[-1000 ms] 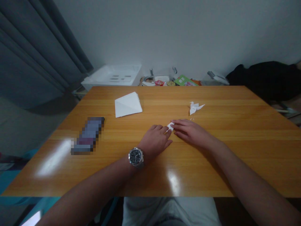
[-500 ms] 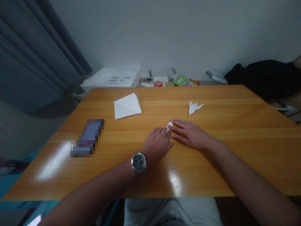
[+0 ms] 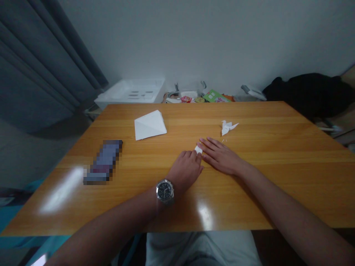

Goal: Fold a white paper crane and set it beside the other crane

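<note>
A small white folded paper [image 3: 198,149] lies on the wooden table between my two hands, partly covered by fingers. My left hand [image 3: 185,168], with a metal watch [image 3: 165,190] on its wrist, has its fingers curled and closed at the paper's near left edge. From the right, my right hand [image 3: 220,155] lies palm down, open, its fingers stretched out and their tips on or beside the paper. Beyond it stands a white origami crane [image 3: 228,127], with tiny paper scraps [image 3: 224,140] in front of it.
White paper sheets [image 3: 150,125] lie at the back left of the table [image 3: 124,207]. A blurred-out phone-like device [image 3: 104,160] rests on the left. Behind the far edge are a white tray [image 3: 133,90], a green packet [image 3: 215,96] and a black cloth-like heap [image 3: 307,94].
The fingers of my right hand have straightened and flattened beside the paper. The small paper now shows a different outline, slightly further left. My left hand has hardly moved.
</note>
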The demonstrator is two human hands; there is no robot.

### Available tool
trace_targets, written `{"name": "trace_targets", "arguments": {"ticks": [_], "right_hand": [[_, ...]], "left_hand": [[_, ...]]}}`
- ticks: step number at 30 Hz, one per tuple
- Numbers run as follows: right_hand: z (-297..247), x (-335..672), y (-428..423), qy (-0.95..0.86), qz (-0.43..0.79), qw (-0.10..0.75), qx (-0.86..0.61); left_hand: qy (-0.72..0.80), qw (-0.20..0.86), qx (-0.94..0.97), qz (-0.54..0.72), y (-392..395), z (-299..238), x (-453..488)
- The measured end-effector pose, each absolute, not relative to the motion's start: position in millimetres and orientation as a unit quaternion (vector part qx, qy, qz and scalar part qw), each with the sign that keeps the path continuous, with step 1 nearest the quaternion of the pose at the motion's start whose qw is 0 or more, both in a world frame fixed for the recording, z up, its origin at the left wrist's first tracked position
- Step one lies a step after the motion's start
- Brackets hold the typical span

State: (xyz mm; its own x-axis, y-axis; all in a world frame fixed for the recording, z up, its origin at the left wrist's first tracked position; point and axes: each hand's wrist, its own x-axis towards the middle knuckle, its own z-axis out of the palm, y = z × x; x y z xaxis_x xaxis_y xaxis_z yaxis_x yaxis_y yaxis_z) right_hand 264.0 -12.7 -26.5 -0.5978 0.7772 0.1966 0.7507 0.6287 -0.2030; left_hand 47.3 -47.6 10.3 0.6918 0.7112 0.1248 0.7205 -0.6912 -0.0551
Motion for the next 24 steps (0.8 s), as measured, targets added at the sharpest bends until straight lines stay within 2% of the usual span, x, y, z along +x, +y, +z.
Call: {"name": "trace_targets", "arguments": {"ticks": [12, 24], "right_hand": [[-31, 264, -11, -0.878, 0.065, 0.154, -0.449], [-36, 266, 1, -0.857, 0.107, 0.269, -0.426]], "left_hand": [[-0.388, 0.029, -0.919, -0.071, -42, 12, 45], [-0.373, -0.085, -0.909, -0.164, -22, 5, 31]]}}
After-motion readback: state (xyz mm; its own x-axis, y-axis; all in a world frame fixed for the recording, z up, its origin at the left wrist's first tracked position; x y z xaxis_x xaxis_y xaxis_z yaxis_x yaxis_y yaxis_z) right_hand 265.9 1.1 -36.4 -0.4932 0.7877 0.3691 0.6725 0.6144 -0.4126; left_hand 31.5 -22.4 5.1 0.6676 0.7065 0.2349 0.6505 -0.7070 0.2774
